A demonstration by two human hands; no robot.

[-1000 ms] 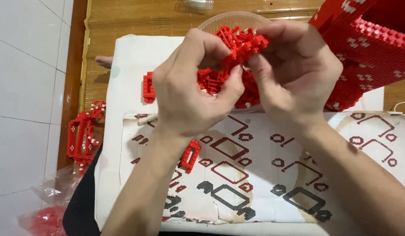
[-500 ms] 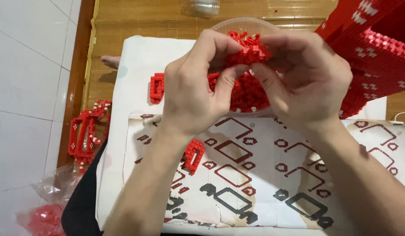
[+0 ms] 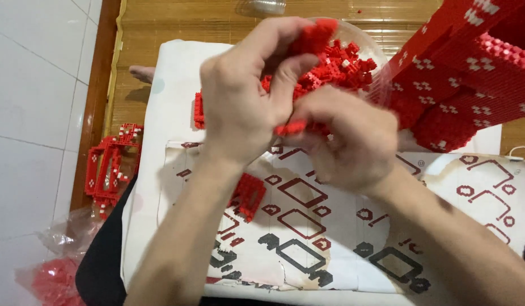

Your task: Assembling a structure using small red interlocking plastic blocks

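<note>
The left hand (image 3: 245, 107) pinches a blurred red brick piece (image 3: 291, 127). The right hand (image 3: 347, 141) curls closed beside it, its contents hidden. The bowl (image 3: 370, 51) is half covered.

A white cushion-like pad (image 3: 160, 85) served as the work surface, resting across the person's lap above a woven bamboo mat (image 3: 177, 22) and a white tiled floor (image 3: 30, 113). Spread flat on the pad lay a printed instruction sheet (image 3: 330, 226) with red and black block diagrams, and on the sheet sat a small red brick piece (image 3: 248, 195). A red brick frame (image 3: 109, 167) lay on the floor at the mat's edge, near a clear plastic bag of red bricks (image 3: 50, 277)
</note>
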